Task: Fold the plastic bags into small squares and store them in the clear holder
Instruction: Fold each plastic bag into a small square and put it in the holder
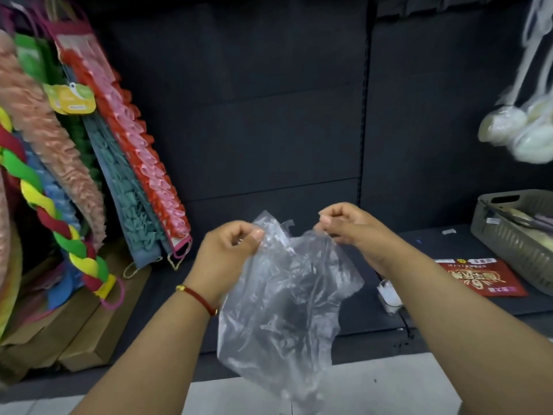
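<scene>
Both hands pinch the bag [287,301] by its top corners, left hand [227,250], right hand [347,229]; it hangs lengthwise (unfolded) above the shelf [374,313].

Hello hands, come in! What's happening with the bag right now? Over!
Left hand and right hand each pinch the clear plastic bag at its top. Bag hangs crumpled, unfolded. Nothing in the way. Over.

Both arms reach forward, left hand [232,245] and right hand [348,227] with fingers curled.
</scene>
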A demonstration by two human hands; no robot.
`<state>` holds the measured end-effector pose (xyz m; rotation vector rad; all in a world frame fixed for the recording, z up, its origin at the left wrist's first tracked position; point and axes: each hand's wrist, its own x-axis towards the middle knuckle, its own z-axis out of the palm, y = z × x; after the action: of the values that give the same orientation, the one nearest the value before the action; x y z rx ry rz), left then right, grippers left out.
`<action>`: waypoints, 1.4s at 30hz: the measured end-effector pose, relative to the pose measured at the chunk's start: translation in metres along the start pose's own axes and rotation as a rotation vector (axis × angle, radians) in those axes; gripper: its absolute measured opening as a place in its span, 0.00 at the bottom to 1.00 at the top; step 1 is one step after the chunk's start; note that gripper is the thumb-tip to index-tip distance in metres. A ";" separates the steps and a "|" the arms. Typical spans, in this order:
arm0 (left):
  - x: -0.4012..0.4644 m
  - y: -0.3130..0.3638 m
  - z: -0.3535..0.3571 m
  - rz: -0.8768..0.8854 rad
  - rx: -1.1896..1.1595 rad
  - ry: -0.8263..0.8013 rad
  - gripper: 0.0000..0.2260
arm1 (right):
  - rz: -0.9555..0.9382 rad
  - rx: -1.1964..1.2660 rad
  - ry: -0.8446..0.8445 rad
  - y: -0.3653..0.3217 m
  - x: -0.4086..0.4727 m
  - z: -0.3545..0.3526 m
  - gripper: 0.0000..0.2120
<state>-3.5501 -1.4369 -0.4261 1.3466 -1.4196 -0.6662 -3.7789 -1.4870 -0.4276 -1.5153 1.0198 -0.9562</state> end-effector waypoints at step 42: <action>0.032 -0.066 -0.009 -0.532 -0.615 0.201 0.10 | -0.118 0.480 0.434 0.040 0.011 -0.011 0.15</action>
<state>-3.5123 -1.4793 -0.4732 1.2358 -0.6021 -1.1646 -3.7907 -1.5050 -0.4650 -0.9948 0.9124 -1.5347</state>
